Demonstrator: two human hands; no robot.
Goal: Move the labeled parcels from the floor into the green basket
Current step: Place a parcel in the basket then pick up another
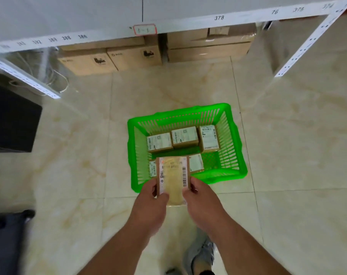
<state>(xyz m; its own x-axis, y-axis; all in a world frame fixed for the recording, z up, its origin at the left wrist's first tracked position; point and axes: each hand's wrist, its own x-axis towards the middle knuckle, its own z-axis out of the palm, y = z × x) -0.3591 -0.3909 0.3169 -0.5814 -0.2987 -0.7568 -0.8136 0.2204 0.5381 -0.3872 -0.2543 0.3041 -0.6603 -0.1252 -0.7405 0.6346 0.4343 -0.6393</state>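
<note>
A green plastic basket (234, 135) stands on the tiled floor ahead of me. Three labeled cardboard parcels (184, 136) lie in a row along its far side, and two more (196, 162) show partly at its near side. I hold another labeled parcel (173, 176), brown with a white barcode label, above the basket's near rim. My left hand (150, 203) grips its left edge and my right hand (203, 201) grips its right edge. The parcel hides part of the near parcels and the rim.
A white metal shelf (168, 22) with number tags spans the top, with large cardboard boxes (132, 56) stored beneath it. A dark object (11, 120) sits at the left. My shoe (200, 255) is on the floor below my arms.
</note>
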